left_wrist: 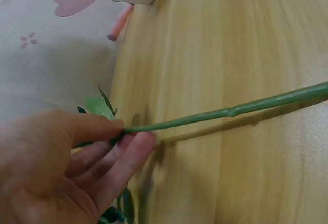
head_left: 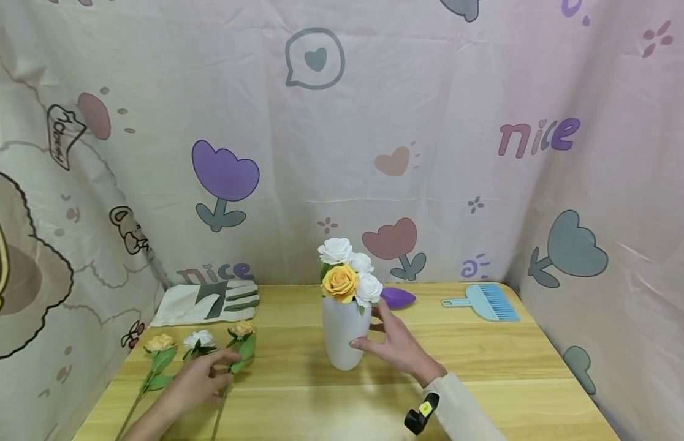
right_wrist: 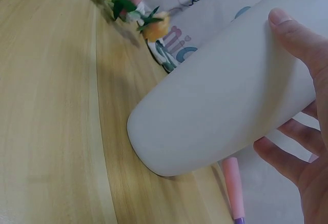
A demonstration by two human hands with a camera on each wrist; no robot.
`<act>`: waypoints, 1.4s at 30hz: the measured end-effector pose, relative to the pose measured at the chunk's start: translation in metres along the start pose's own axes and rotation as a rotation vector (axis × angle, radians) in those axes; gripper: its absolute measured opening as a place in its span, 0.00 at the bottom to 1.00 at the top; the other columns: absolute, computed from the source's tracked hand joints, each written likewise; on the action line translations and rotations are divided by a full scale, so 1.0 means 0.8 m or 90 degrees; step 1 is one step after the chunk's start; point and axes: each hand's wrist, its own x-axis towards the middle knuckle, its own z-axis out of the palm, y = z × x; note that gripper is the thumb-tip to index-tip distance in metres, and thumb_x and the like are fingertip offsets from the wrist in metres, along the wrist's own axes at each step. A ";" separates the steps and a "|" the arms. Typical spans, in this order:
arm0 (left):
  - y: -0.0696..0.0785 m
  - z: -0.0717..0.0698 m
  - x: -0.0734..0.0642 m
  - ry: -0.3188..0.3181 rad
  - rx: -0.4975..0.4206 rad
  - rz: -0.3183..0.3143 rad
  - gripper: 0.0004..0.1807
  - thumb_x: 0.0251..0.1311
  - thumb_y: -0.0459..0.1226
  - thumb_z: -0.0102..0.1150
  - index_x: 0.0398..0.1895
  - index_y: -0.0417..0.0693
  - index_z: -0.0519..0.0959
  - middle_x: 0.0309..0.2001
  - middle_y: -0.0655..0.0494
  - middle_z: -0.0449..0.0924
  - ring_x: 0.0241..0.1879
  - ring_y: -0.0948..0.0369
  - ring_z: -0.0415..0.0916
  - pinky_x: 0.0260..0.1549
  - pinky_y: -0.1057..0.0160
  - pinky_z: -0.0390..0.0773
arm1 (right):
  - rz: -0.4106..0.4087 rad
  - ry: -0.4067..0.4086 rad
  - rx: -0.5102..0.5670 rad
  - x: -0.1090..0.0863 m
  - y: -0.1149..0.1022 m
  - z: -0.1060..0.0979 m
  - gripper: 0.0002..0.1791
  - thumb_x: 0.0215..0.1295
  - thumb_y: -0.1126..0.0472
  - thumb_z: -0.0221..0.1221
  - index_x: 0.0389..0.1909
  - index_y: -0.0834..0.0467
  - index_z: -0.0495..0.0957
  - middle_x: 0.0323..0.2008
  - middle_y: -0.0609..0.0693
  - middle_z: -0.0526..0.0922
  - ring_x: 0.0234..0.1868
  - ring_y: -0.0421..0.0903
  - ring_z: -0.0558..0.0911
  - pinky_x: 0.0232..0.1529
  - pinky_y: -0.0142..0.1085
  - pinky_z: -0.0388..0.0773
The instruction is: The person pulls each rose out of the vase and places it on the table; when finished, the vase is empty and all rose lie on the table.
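Note:
In the head view, my right hand (head_left: 397, 344) holds a tall white vase (head_left: 342, 343) from its right side. The right wrist view shows the thumb on one side of the vase (right_wrist: 220, 96) and the fingers on the other. Three white roses and one yellow rose (head_left: 340, 282) fill its mouth. My left hand (head_left: 201, 381) is at the left, pinching the green stem (left_wrist: 205, 116) of a yellow-orange rose (head_left: 242, 329) between thumb and fingers, just below its leaves. Beside that hand lie a white rose (head_left: 198, 339) and another yellow rose (head_left: 161, 343).
A white and grey glove (head_left: 179, 306) lies at the back left of the wooden table (head_left: 287, 398). Behind the vase is a purple object (head_left: 398, 298) with a pink handle (right_wrist: 233, 188). A light blue brush (head_left: 488, 303) lies at back right. Printed curtains (head_left: 342, 184) surround the table.

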 end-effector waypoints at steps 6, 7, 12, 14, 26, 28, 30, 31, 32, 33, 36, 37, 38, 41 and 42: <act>-0.001 0.006 0.005 0.006 0.030 -0.068 0.22 0.69 0.31 0.70 0.65 0.43 0.82 0.60 0.34 0.85 0.37 0.56 0.87 0.28 0.56 0.91 | 0.001 -0.006 0.010 0.001 -0.001 0.002 0.59 0.66 0.48 0.77 0.88 0.43 0.49 0.80 0.58 0.69 0.78 0.65 0.73 0.73 0.66 0.76; -0.001 0.006 0.004 0.007 0.032 -0.068 0.22 0.69 0.31 0.71 0.65 0.43 0.83 0.60 0.34 0.85 0.37 0.55 0.87 0.28 0.56 0.91 | 0.002 -0.005 0.009 0.001 -0.002 0.002 0.59 0.65 0.48 0.77 0.88 0.43 0.49 0.80 0.58 0.69 0.77 0.65 0.73 0.73 0.66 0.76; 0.009 0.001 0.000 0.022 0.037 -0.052 0.22 0.67 0.30 0.73 0.63 0.42 0.83 0.62 0.36 0.82 0.38 0.54 0.87 0.26 0.57 0.91 | 0.005 -0.003 0.008 0.000 -0.003 0.003 0.59 0.65 0.48 0.78 0.88 0.42 0.48 0.80 0.58 0.69 0.78 0.64 0.73 0.73 0.66 0.76; 0.016 -0.004 -0.002 0.039 0.050 -0.042 0.22 0.66 0.30 0.73 0.62 0.42 0.83 0.62 0.39 0.82 0.37 0.55 0.85 0.25 0.58 0.90 | 0.005 -0.005 0.010 0.001 -0.003 0.002 0.59 0.66 0.48 0.77 0.88 0.42 0.48 0.81 0.58 0.68 0.78 0.64 0.73 0.74 0.66 0.75; 0.096 -0.025 -0.002 0.133 0.100 0.105 0.17 0.74 0.37 0.69 0.63 0.48 0.84 0.57 0.46 0.88 0.43 0.57 0.89 0.34 0.64 0.89 | 0.005 0.001 0.005 0.001 -0.002 0.003 0.60 0.65 0.46 0.78 0.88 0.43 0.48 0.81 0.58 0.68 0.77 0.66 0.73 0.72 0.68 0.76; 0.114 -0.019 0.002 0.166 0.113 0.172 0.17 0.73 0.38 0.71 0.62 0.50 0.84 0.59 0.49 0.87 0.48 0.55 0.89 0.39 0.65 0.89 | 0.003 0.003 0.004 0.001 -0.002 0.003 0.60 0.65 0.47 0.78 0.88 0.43 0.48 0.80 0.59 0.69 0.77 0.66 0.74 0.72 0.68 0.76; 0.132 -0.010 0.007 0.191 0.113 0.232 0.16 0.72 0.38 0.72 0.60 0.53 0.85 0.57 0.52 0.88 0.52 0.53 0.88 0.43 0.65 0.90 | 0.004 0.004 0.007 0.000 -0.003 0.003 0.60 0.65 0.47 0.78 0.88 0.43 0.48 0.80 0.60 0.68 0.76 0.66 0.74 0.72 0.69 0.76; 0.141 -0.005 0.010 0.194 0.100 0.260 0.16 0.72 0.38 0.72 0.60 0.53 0.85 0.57 0.53 0.88 0.53 0.53 0.87 0.46 0.65 0.90 | 0.007 0.005 0.009 0.000 -0.003 0.003 0.60 0.64 0.48 0.78 0.88 0.42 0.48 0.80 0.60 0.68 0.76 0.66 0.74 0.72 0.68 0.76; 0.149 0.001 0.013 0.196 0.086 0.284 0.16 0.71 0.38 0.72 0.60 0.53 0.85 0.56 0.54 0.88 0.54 0.53 0.87 0.47 0.64 0.90 | 0.009 0.006 0.011 -0.001 -0.003 0.003 0.60 0.64 0.48 0.78 0.88 0.43 0.48 0.80 0.60 0.68 0.76 0.67 0.74 0.72 0.69 0.76; 0.157 0.006 0.016 0.193 0.067 0.308 0.16 0.71 0.37 0.73 0.60 0.53 0.85 0.56 0.54 0.87 0.54 0.53 0.87 0.48 0.64 0.90 | 0.012 0.006 0.011 -0.001 -0.003 0.003 0.61 0.64 0.48 0.78 0.88 0.42 0.48 0.81 0.60 0.68 0.76 0.67 0.74 0.72 0.68 0.76; 0.179 0.022 0.024 0.173 0.007 0.368 0.15 0.71 0.36 0.72 0.59 0.53 0.85 0.57 0.54 0.87 0.57 0.55 0.85 0.53 0.63 0.90 | 0.017 0.007 0.011 -0.001 -0.003 0.003 0.61 0.64 0.47 0.78 0.88 0.42 0.47 0.81 0.60 0.67 0.76 0.67 0.74 0.72 0.68 0.76; 0.185 0.027 0.026 0.165 -0.010 0.387 0.15 0.71 0.35 0.72 0.58 0.53 0.85 0.59 0.53 0.86 0.58 0.56 0.85 0.54 0.62 0.90 | 0.018 0.007 0.009 -0.001 -0.003 0.003 0.61 0.64 0.46 0.78 0.88 0.42 0.47 0.81 0.60 0.67 0.77 0.66 0.74 0.72 0.68 0.76; 0.191 0.032 0.028 0.158 -0.022 0.405 0.15 0.71 0.35 0.72 0.58 0.54 0.86 0.60 0.53 0.86 0.59 0.57 0.84 0.56 0.61 0.90 | 0.015 0.007 0.008 -0.001 -0.003 0.002 0.61 0.64 0.46 0.78 0.88 0.42 0.48 0.81 0.60 0.67 0.77 0.66 0.74 0.72 0.67 0.76; 0.208 0.046 0.033 0.141 -0.027 0.448 0.13 0.71 0.35 0.72 0.56 0.55 0.87 0.63 0.55 0.84 0.63 0.58 0.82 0.60 0.56 0.88 | 0.005 0.008 0.000 0.000 -0.002 0.002 0.60 0.65 0.47 0.78 0.88 0.42 0.48 0.81 0.58 0.68 0.77 0.65 0.73 0.73 0.65 0.77; 0.214 0.051 0.034 0.140 -0.019 0.461 0.13 0.71 0.35 0.73 0.55 0.55 0.87 0.64 0.55 0.84 0.64 0.57 0.81 0.62 0.53 0.88 | 0.001 0.009 -0.003 0.000 -0.001 0.002 0.60 0.65 0.47 0.78 0.88 0.42 0.48 0.81 0.58 0.68 0.78 0.64 0.73 0.73 0.65 0.77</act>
